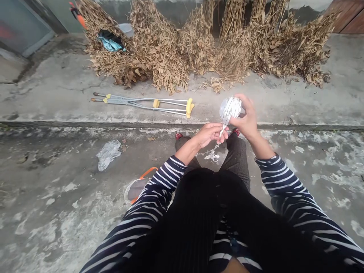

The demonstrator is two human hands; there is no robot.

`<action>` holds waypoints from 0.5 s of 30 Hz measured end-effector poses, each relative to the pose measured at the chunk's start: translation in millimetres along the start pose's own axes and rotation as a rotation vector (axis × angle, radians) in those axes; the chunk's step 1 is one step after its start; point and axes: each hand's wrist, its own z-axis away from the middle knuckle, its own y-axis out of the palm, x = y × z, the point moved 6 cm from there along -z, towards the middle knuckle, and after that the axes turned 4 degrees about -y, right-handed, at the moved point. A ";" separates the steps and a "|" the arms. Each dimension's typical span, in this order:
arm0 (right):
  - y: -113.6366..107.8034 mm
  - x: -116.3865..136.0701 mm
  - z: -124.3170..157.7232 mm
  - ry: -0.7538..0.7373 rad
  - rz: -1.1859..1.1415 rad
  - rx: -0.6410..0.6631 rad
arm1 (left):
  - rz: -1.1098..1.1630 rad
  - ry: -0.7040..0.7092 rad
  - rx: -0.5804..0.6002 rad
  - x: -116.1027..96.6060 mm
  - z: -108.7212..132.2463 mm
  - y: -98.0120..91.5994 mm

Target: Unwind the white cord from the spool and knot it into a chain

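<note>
In my right hand (pixel 246 115) is a spool of white cord (pixel 231 109) with thin dark lines across it, gripped round its side with thumb and fingers. My left hand (pixel 212 134), lower and to the left, has its fingers closed on the white strand (pixel 223 130) that comes off the spool's bottom. Below the left hand the strand runs down towards the ground, where a loose tangle of white cord (pixel 212 156) shows between my legs. The spool is held in the air, and its far side is partly hidden.
A pair of metal crutches (pixel 145 104) with yellow pads lies on the concrete step (pixel 68 91). Dried plants (pixel 170 57) are heaped along the wall. On the lower ground are a crumpled clear plastic bag (pixel 108 154) and a grey bag with orange straps (pixel 135 189).
</note>
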 end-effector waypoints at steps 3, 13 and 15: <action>2.7 1.4 4.4 -0.044 0.079 -0.023 | -0.023 -0.011 -0.050 2.3 1.0 -1.4; 3.9 7.9 10.9 -0.221 0.243 -0.096 | -0.002 -0.001 -0.373 7.3 -8.9 -15.6; 4.4 12.2 9.9 -0.260 0.255 -0.097 | -0.001 0.021 -0.423 6.9 -11.5 -22.0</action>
